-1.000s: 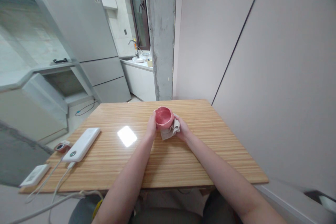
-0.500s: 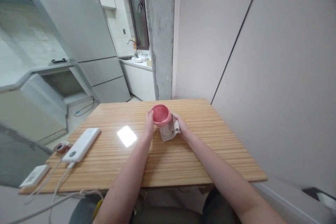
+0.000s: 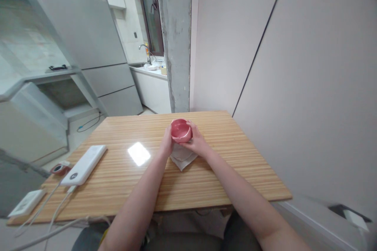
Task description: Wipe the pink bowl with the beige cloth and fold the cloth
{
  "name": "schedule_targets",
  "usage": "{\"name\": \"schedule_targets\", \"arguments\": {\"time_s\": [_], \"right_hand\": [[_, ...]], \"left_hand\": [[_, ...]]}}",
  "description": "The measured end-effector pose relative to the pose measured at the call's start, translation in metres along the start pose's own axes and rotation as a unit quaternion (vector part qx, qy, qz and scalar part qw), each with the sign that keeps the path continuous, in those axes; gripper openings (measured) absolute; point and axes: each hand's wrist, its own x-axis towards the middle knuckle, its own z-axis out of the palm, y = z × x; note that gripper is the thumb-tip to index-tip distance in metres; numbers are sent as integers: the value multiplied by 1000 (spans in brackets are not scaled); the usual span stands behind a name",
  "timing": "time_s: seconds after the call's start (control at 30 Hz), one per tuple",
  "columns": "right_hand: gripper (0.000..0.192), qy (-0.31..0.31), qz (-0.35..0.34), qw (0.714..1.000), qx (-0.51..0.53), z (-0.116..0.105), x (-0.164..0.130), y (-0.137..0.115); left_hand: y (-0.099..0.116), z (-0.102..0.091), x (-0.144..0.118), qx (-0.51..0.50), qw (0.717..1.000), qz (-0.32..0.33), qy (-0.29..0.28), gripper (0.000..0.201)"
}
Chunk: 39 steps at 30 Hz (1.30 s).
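A pink bowl (image 3: 180, 131) is tilted toward me above the far middle of the wooden table (image 3: 235, 164). My left hand (image 3: 167, 141) grips its left side. On the other side, my right hand (image 3: 196, 140) is closed around the bowl's right edge, with fingers at the rim and underneath. Below the bowl, a light grey cloth (image 3: 182, 158) shows with one corner pointing at me. Its upper part is hidden behind the bowl and my right hand, so I cannot tell whether either hand also holds it.
At the table's left lie a white power bank (image 3: 85, 164) with cables, a small red-brown object (image 3: 60, 168) and a white box-like device (image 3: 28, 203). A concrete pillar (image 3: 176, 47) and a pale wall panel (image 3: 235, 39) rise behind the table. A fridge (image 3: 88, 27) stands back left.
My right hand has moved from the cloth at the bowl's lower right onto the bowl itself. The cloth now hangs or lies lower and further left, under the bowl. The view has shifted slightly.
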Motion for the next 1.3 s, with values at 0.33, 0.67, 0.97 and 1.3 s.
{"name": "schedule_targets", "arguments": {"time_s": [0.33, 0.67, 0.97, 1.3], "right_hand": [[46, 149, 70, 979, -116, -34, 10, 35], [49, 311, 243, 862, -317, -112, -8, 86], [60, 335, 297, 839, -311, -111, -14, 94], [75, 357, 234, 849, -313, -98, 1, 65]], "left_hand": [[5, 0, -5, 71, 994, -56, -53, 52], [0, 8, -28, 389, 878, 36, -276, 29], [-6, 3, -27, 604, 723, 142, -304, 29], [-11, 3, -26, 579, 760, 132, -265, 5]]}}
